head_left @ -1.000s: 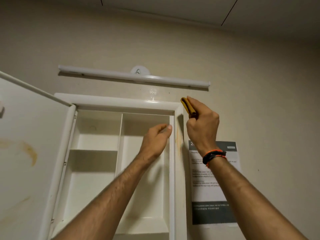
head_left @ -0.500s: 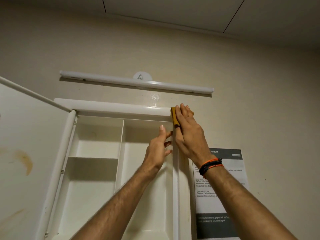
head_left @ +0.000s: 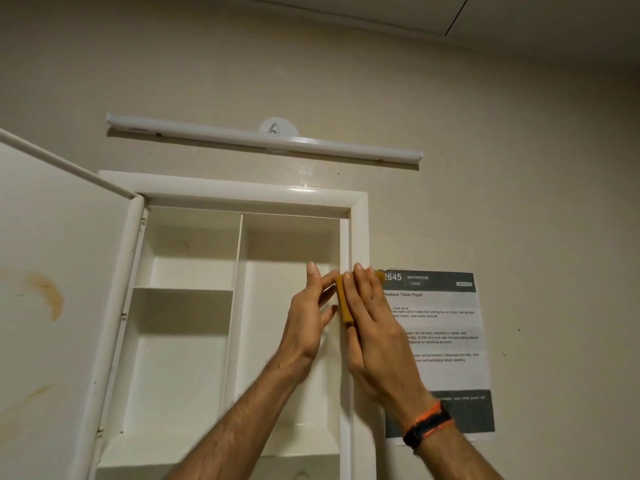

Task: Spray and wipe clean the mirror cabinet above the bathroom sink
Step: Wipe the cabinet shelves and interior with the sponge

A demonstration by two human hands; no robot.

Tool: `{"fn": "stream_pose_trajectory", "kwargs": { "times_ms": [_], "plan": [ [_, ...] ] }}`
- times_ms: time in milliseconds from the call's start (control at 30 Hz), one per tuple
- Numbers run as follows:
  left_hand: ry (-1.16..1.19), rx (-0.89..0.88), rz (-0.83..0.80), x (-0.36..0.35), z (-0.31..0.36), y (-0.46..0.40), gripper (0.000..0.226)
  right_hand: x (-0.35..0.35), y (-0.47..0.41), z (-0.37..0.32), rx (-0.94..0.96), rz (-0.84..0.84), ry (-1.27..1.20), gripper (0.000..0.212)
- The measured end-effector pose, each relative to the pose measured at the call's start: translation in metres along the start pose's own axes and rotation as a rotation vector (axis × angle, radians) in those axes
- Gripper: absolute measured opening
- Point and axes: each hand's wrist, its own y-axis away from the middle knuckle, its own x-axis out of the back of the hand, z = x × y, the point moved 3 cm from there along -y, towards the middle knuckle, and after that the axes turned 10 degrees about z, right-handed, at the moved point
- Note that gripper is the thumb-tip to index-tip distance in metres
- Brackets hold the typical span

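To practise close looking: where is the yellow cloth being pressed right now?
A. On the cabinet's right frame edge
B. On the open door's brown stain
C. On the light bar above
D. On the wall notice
A: the right hand presses the cloth flat against the cabinet frame's right edge, left of the notice and well below the light bar.

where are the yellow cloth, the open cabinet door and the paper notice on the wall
yellow cloth [head_left: 345, 303]: head view, on its folded left edge beside the fingers.
cabinet door [head_left: 62, 341]: head view, on its stained inner face.
paper notice [head_left: 446, 327]: head view, on the white printed middle.
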Motion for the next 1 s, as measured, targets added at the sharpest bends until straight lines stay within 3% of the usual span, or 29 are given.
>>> {"fn": "stream_pose_trajectory", "kwargs": {
  "times_ms": [400,833,1000],
  "plan": [
    [-0.042,0.042,0.021,0.004,-0.01,0.015,0.077,-0.001,-0.077,0.006,-0.053,0.001,0.098,0.063],
    [-0.032,0.161,0.025,0.024,-0.049,0.061,0.066,0.003,0.102,-0.019,-0.079,-0.092,-0.004,0.069],
    [-0.034,0.202,0.02,0.029,-0.061,0.079,0.067,0.0,0.109,-0.021,-0.095,-0.084,0.024,0.067]
  ]
}}
